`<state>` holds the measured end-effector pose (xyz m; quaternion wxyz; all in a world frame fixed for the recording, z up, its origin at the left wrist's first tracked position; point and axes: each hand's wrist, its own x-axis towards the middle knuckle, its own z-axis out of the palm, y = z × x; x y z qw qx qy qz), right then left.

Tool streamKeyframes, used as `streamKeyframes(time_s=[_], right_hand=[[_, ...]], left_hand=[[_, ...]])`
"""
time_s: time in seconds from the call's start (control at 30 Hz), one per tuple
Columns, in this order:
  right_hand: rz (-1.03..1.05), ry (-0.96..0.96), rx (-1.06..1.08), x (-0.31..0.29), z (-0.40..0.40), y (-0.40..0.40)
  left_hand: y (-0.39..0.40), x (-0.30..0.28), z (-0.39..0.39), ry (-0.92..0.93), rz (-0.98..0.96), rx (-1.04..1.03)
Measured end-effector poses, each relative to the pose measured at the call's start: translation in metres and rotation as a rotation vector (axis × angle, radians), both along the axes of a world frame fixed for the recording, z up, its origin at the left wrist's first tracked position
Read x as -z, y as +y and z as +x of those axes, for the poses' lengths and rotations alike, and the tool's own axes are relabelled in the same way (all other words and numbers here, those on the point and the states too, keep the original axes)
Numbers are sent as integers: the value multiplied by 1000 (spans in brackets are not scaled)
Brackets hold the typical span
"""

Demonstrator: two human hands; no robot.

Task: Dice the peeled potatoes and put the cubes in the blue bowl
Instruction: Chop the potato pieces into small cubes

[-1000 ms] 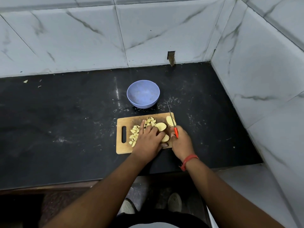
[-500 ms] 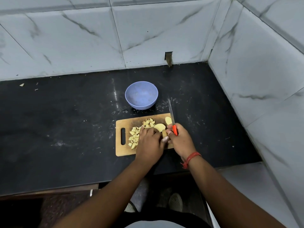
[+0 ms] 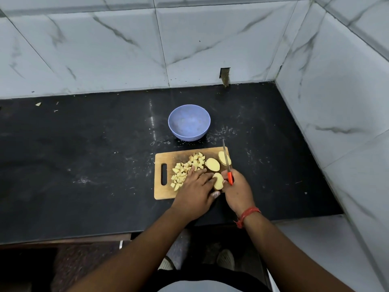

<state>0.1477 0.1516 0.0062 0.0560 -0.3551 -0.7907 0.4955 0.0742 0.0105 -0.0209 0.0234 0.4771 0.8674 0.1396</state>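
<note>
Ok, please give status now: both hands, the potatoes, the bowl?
Right hand grips knife. Left hand steadies potato piece on cutting board. Cubes piled on board; blue bowl empty. Nothing in the way.

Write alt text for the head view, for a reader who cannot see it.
On a wooden board, the left hand steadies a potato slice while the right hand holds a red-handled knife. Cubes and two more slices lie on the board; the blue bowl behind is empty.

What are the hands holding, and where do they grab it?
The right hand grips the knife by its orange handle. The left hand holds no tool; its fingers rest on a potato slice lying on the cutting board.
</note>
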Motion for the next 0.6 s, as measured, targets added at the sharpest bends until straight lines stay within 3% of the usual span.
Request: streamKeyframes(time_s=[0.5,0.6], right_hand=[[-172,5,69,-25,13,4],[-158,-149,-48,-39,33,-1]], left_hand=[[-15,4,-4,50,-10,99],[-18,4,-4,74,-12,170]])
